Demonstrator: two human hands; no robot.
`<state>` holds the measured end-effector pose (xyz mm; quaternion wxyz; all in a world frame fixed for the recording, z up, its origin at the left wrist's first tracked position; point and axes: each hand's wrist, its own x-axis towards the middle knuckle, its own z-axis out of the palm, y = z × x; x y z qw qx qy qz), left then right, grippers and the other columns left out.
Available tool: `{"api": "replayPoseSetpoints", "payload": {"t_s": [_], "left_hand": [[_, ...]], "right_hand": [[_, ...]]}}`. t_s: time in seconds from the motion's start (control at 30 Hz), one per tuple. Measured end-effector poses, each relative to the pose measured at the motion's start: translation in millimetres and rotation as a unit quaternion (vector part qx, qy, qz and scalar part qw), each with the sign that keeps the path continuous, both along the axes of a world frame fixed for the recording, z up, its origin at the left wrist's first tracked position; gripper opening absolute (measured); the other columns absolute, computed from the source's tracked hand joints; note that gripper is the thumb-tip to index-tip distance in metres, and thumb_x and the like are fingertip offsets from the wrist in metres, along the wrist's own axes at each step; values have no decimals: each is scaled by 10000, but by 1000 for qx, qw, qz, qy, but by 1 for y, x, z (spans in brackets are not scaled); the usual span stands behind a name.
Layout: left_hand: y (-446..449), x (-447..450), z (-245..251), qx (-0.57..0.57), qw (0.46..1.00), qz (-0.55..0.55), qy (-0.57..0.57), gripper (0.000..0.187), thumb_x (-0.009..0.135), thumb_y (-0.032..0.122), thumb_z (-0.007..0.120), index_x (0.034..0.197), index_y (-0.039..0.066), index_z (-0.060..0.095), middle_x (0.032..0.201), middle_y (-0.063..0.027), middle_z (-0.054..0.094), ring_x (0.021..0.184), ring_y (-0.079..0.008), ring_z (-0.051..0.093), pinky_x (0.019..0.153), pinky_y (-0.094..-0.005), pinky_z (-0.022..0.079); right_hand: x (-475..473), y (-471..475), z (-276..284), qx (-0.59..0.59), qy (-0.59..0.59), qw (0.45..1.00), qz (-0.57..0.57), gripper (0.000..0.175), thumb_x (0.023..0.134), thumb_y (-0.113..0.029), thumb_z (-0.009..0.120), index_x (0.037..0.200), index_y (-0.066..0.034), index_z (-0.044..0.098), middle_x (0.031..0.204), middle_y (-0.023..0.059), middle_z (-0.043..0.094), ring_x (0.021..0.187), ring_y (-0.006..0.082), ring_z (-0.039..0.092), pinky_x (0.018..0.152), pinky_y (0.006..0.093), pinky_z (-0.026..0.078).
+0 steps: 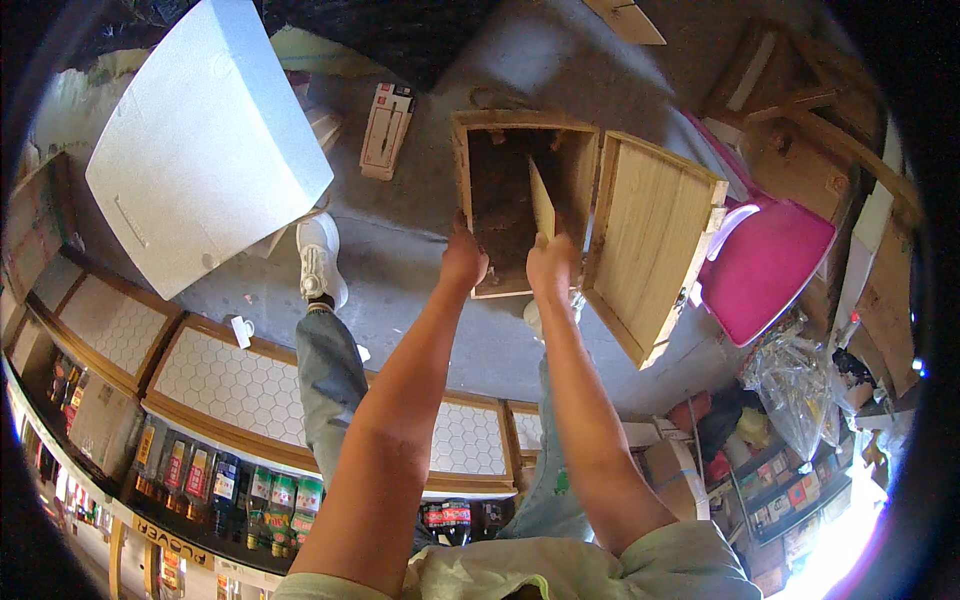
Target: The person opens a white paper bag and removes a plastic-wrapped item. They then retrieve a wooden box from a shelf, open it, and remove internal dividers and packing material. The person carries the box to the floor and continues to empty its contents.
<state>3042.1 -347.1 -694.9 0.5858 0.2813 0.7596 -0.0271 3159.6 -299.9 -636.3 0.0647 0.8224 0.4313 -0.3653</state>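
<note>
A small wooden cabinet [459, 176] lies on the floor before me, its opening facing up. Its wooden door [649, 232] is swung out to the right. My left hand [463, 259] grips the cabinet's left wall near its lower corner. Between the fingers of my right hand [551, 262] is a thin wooden board [541, 199], tilted on edge and reaching into the cabinet's opening. The dark inside hides the board's far end.
A white foam box [195, 150] stands at the left by my shoe [319, 259]. A narrow printed carton [386, 131] lies on the floor. To the right is a pink plastic seat [769, 270], with clear plastic bags [795, 375] below. Shelved bottles [199, 480] line the near side.
</note>
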Motion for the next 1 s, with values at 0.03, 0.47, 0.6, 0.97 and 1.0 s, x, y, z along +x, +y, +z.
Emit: {"api": "replayPoseSetpoints", "payload": {"t_s": [0.03, 0.47, 0.6, 0.97, 1.0], "left_hand": [[1, 0, 1, -27, 1000, 0, -3, 711, 775, 26, 521, 1391, 67, 169, 1134, -273, 549, 1005, -411, 563, 846, -469, 464], [-13, -1, -15, 27, 999, -46, -1, 637, 828, 86, 480, 1389, 38, 182, 1076, -275, 573, 945, -424, 585, 815, -491, 476], [-12, -2, -16, 4, 999, 11, -36, 660, 825, 123, 508, 1392, 30, 184, 1108, -275, 565, 1023, -433, 549, 894, -483, 435], [-19, -10, -18, 112, 991, -50, -46, 729, 794, 107, 471, 1422, 22, 112, 1057, -295, 579, 986, -442, 555, 867, -490, 446], [-18, -11, -19, 106, 993, -33, -49, 734, 787, 95, 469, 1423, 19, 110, 1044, -289, 586, 972, -440, 562, 859, -488, 451]], "right_hand": [[-2, -3, 11, -10, 19, 1000, -15, 252, 796, -153, 582, 937, 56, 588, 891, 282, 617, 930, 422, 588, 800, 457, 459], [7, -1, 19, -56, 143, 988, -7, 337, 772, -209, 564, 773, 127, 586, 791, 346, 586, 814, 456, 602, 711, 462, 470], [-9, -36, -45, -52, 156, 986, 14, 348, 770, -268, 637, 873, 65, 636, 848, 239, 647, 809, 321, 641, 715, 410, 478], [-9, -28, -83, 31, 36, 998, 30, 243, 753, -153, 647, 850, 70, 634, 819, 278, 631, 831, 409, 628, 704, 442, 484], [-2, -25, -79, 42, 36, 998, -5, 252, 752, -160, 652, 856, 69, 636, 816, 266, 639, 821, 397, 635, 700, 434, 486]]}}
